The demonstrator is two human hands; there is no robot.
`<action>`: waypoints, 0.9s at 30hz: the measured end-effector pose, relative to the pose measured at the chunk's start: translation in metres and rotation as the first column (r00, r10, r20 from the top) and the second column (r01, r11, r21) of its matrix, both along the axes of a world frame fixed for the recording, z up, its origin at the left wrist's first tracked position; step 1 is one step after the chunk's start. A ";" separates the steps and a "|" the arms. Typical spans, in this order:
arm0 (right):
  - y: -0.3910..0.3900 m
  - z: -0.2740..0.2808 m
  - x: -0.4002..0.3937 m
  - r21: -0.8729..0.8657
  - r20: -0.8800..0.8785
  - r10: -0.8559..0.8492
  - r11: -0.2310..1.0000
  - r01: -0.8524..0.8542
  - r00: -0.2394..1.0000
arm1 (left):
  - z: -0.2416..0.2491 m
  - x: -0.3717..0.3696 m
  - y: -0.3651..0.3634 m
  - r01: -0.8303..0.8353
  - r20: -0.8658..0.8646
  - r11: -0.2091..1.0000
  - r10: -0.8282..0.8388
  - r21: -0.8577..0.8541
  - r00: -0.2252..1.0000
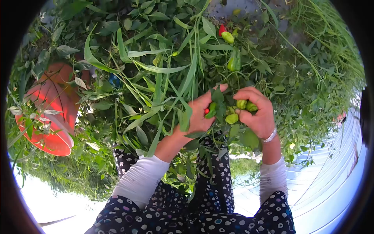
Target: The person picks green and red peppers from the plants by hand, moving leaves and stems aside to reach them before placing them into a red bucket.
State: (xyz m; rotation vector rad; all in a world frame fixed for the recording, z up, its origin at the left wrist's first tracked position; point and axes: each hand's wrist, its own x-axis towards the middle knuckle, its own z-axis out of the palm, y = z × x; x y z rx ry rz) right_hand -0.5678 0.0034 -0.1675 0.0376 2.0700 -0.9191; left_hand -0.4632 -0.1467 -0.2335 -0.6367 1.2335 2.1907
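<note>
My left hand (199,116) is closed among the leaves, with a green pepper (210,110) and a small red piece (207,111) showing at its palm. Leaves cover part of its fingers. Just to the right, my right hand (260,117) curls its thumb and forefinger around light green peppers (241,104). Another yellow-green pepper (232,118) hangs below its fingertips. Above the hands, a longer green pepper (234,61) hangs on the plant. Farther up are a pale green pepper (227,37) and a red pepper (222,30).
An orange-red bucket (50,128) lies tipped on its side among the plants at left. Long grass blades (159,70) cross in front of my left forearm. Dense pepper foliage (304,101) surrounds the hands. Pale sheeting (331,175) lies at the lower right.
</note>
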 end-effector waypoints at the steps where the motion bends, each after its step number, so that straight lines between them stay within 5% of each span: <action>1: -0.004 0.001 0.009 -0.064 0.045 0.010 0.998 -0.007 0.999 | 0.002 -0.004 -0.002 0.053 -0.050 0.998 -0.054 -0.027 0.997; 7: -0.002 -0.005 0.027 -0.177 0.066 0.024 0.984 -0.012 0.998 | -0.018 0.000 0.016 0.084 -0.244 0.990 -0.110 -0.117 0.964; 10: 0.003 -0.004 0.031 -0.167 0.103 0.032 0.986 -0.014 0.994 | -0.027 0.008 0.024 0.157 -0.252 0.952 -0.224 -0.261 0.941; 16: 0.010 0.005 0.020 -0.321 0.183 0.027 0.946 0.034 0.983 | -0.024 0.007 0.032 0.150 -0.200 0.963 -0.196 -0.226 0.960; 18: 0.000 0.024 0.014 -0.435 0.426 0.082 0.892 0.125 0.901 | -0.022 0.005 0.033 0.154 -0.189 0.954 -0.206 -0.259 0.960; 20: -0.005 0.033 0.011 -0.502 0.475 0.059 0.838 0.215 0.878 | -0.025 0.012 0.036 0.244 -0.074 0.922 -0.278 -0.301 0.958; 22: -0.006 0.029 0.003 -0.564 0.475 0.000 0.768 0.304 0.880 | -0.025 0.012 0.034 0.297 -0.035 0.906 -0.322 -0.303 0.946; 25: 0.007 0.030 -0.024 -0.334 0.519 -0.373 0.740 0.584 0.769 | -0.033 0.018 0.033 0.477 -0.080 0.812 -0.529 -0.337 0.845; 27: 0.019 0.011 -0.051 -0.435 0.423 -0.437 0.671 0.601 0.794 | -0.034 0.025 0.037 0.489 -0.100 0.778 -0.565 -0.394 0.819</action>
